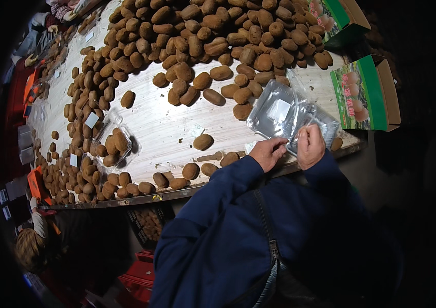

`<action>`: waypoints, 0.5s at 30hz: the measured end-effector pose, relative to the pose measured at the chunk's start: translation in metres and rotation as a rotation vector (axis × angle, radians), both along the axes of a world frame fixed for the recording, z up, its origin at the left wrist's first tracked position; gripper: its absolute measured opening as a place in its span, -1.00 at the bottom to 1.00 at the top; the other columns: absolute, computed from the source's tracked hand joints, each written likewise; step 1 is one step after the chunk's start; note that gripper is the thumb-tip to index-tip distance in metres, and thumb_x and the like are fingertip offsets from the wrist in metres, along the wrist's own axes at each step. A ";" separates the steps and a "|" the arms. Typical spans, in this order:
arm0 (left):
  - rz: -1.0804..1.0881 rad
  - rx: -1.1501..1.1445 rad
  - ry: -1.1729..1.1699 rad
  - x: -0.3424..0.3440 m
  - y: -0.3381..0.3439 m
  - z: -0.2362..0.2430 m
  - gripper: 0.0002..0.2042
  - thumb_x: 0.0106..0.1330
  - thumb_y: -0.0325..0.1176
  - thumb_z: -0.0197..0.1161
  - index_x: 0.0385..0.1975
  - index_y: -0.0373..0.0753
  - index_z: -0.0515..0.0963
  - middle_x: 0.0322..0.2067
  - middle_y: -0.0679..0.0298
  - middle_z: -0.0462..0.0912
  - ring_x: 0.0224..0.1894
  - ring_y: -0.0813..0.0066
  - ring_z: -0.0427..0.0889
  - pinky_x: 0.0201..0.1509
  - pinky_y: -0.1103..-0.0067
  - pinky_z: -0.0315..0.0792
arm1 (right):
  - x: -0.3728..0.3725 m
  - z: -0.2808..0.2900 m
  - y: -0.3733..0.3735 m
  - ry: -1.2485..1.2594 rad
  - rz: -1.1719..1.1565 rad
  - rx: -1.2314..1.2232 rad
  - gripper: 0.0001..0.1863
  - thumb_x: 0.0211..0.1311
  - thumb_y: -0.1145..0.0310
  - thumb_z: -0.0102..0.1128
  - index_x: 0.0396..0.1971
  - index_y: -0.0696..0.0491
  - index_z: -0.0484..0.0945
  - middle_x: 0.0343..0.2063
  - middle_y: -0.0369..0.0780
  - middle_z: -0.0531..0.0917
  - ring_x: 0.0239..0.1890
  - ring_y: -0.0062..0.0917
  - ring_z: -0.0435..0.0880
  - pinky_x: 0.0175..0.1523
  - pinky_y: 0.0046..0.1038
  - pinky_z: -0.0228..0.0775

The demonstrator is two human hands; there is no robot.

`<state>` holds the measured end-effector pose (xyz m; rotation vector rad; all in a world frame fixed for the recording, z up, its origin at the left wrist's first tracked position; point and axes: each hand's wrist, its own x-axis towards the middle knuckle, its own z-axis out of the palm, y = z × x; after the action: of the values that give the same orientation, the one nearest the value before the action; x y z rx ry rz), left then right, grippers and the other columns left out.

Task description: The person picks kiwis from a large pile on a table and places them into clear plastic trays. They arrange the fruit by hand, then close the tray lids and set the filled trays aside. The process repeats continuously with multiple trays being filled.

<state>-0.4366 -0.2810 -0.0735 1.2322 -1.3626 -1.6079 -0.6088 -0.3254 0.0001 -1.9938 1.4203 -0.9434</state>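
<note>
An open clear plastic clamshell box point(265, 114) lies at the table's right front, with a pale square paper in one half. At its near edge my left hand point(268, 154) is closed, thumb and fingers pinching the rim. My right hand point(310, 147) is closed over the other half, its fingertips pinched on the thin plastic; whether several boxes are stacked there I cannot tell. Loose brown kiwifruit point(242, 112) lie just left of and beyond the box. Farther left, a second clear clamshell box point(111, 160) holds several kiwifruit point(120, 141).
A large heap of kiwifruit point(192, 43) covers the far side, and more line the front edge. Green printed cartons point(354, 97) stand at the right edge. Several pale square papers point(92, 120) lie about. Another person point(33, 246) is at the lower left; others are at the far left.
</note>
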 end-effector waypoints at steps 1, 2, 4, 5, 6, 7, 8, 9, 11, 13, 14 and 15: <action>-0.002 0.024 -0.011 -0.002 -0.001 -0.001 -0.67 0.56 -0.32 0.26 0.22 -0.33 0.58 -0.21 0.12 0.76 -0.16 0.50 0.67 0.02 0.55 0.55 | -0.003 0.008 0.000 0.008 -0.030 -0.010 -0.97 0.47 0.54 0.01 -0.23 0.16 0.42 -0.34 -0.04 0.62 -0.35 -0.20 0.64 -0.19 -0.24 0.51; -0.004 0.016 0.002 -0.003 -0.001 0.000 -0.67 0.56 -0.32 0.26 0.22 -0.33 0.58 -0.22 0.12 0.76 -0.17 0.51 0.67 0.02 0.55 0.55 | -0.006 0.019 -0.001 -0.046 -0.071 -0.022 -0.95 0.50 0.53 -0.01 -0.23 0.17 0.42 -0.35 -0.07 0.62 -0.36 -0.28 0.63 -0.20 -0.28 0.50; -0.025 0.016 0.004 0.002 -0.006 0.008 -0.67 0.56 -0.32 0.26 0.22 -0.33 0.58 -0.25 0.13 0.75 -0.18 0.51 0.66 0.01 0.54 0.55 | -0.004 0.043 -0.008 -0.164 -0.159 -0.052 -0.91 0.54 0.51 -0.03 -0.23 0.18 0.42 -0.36 -0.13 0.63 -0.37 -0.44 0.62 -0.23 -0.38 0.49; -0.054 0.093 0.019 0.007 -0.009 0.014 -0.61 0.51 -0.35 0.32 0.27 -0.32 0.55 -0.20 0.15 0.75 -0.16 0.48 0.67 0.02 0.52 0.56 | -0.002 0.056 -0.010 -0.225 -0.195 -0.083 -0.89 0.56 0.50 -0.04 -0.24 0.17 0.41 -0.34 -0.16 0.63 -0.37 -0.53 0.59 -0.25 -0.46 0.48; -0.017 0.034 0.092 0.013 -0.008 0.024 -0.57 0.49 -0.37 0.35 0.31 -0.30 0.52 -0.14 0.15 0.74 -0.12 0.47 0.67 0.03 0.52 0.56 | 0.002 0.071 -0.012 -0.284 -0.232 -0.115 -0.87 0.58 0.49 -0.05 -0.25 0.17 0.41 -0.33 -0.19 0.62 -0.37 -0.62 0.57 -0.26 -0.54 0.46; 0.014 -0.007 0.147 0.021 -0.004 0.037 -0.52 0.46 -0.39 0.38 0.35 -0.29 0.48 -0.08 0.15 0.73 -0.08 0.46 0.66 0.05 0.51 0.56 | 0.008 0.084 -0.010 -0.295 -0.273 -0.092 -0.88 0.58 0.50 -0.04 -0.23 0.18 0.42 -0.28 -0.19 0.61 -0.38 -0.63 0.58 -0.26 -0.60 0.48; 0.020 0.003 0.164 0.030 -0.001 0.051 -0.46 0.44 -0.41 0.41 0.39 -0.28 0.45 -0.02 0.16 0.72 -0.04 0.46 0.65 0.06 0.50 0.57 | 0.020 0.091 -0.008 -0.339 -0.233 -0.094 -0.89 0.58 0.51 -0.04 -0.22 0.19 0.43 -0.27 -0.17 0.61 -0.38 -0.63 0.59 -0.26 -0.60 0.49; 0.055 -0.074 0.240 0.041 0.008 0.066 -0.22 0.33 -0.43 0.51 0.53 -0.25 0.26 0.22 0.11 0.59 0.20 0.39 0.59 0.18 0.48 0.55 | 0.034 0.095 -0.004 -0.383 -0.205 -0.085 -0.89 0.58 0.51 -0.04 -0.21 0.19 0.43 -0.25 -0.16 0.61 -0.37 -0.62 0.60 -0.25 -0.60 0.50; 0.134 -0.233 0.132 0.064 0.022 0.088 -0.09 0.24 -0.41 0.56 0.56 -0.26 0.15 0.28 -0.02 0.47 0.30 0.18 0.52 0.29 0.39 0.50 | 0.067 0.094 0.007 -0.446 -0.128 -0.049 -0.93 0.55 0.59 -0.02 -0.18 0.24 0.46 -0.23 -0.13 0.61 -0.37 -0.59 0.63 -0.22 -0.56 0.56; 0.278 -0.241 0.118 0.081 0.033 0.098 0.02 0.16 -0.38 0.60 0.59 -0.30 0.06 0.33 -0.10 0.38 0.38 0.04 0.45 0.39 0.32 0.43 | 0.105 0.085 0.015 -0.409 0.011 -0.039 -0.94 0.50 0.65 0.02 -0.20 0.25 0.48 -0.23 -0.13 0.63 -0.38 -0.59 0.66 -0.25 -0.53 0.58; 0.381 -0.161 0.154 0.088 0.036 0.098 0.06 0.14 -0.37 0.62 0.59 -0.34 0.03 0.35 -0.13 0.35 0.40 0.00 0.41 0.44 0.29 0.39 | 0.124 0.080 0.024 -0.442 0.016 0.072 -0.93 0.44 0.70 0.06 -0.21 0.25 0.51 -0.23 -0.13 0.64 -0.40 -0.57 0.70 -0.29 -0.52 0.59; 0.437 -0.205 0.092 0.099 0.040 0.093 0.06 0.13 -0.35 0.63 0.58 -0.37 0.04 0.34 -0.16 0.34 0.40 -0.05 0.41 0.46 0.26 0.36 | 0.145 0.072 0.030 -0.468 0.053 0.115 -0.93 0.42 0.70 0.10 -0.24 0.24 0.54 -0.25 -0.13 0.65 -0.43 -0.56 0.71 -0.32 -0.54 0.59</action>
<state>-0.3379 -0.2406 0.0198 1.2136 -1.0776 -1.1755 -0.4638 -0.2955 0.0724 -1.5823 1.1252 -1.1805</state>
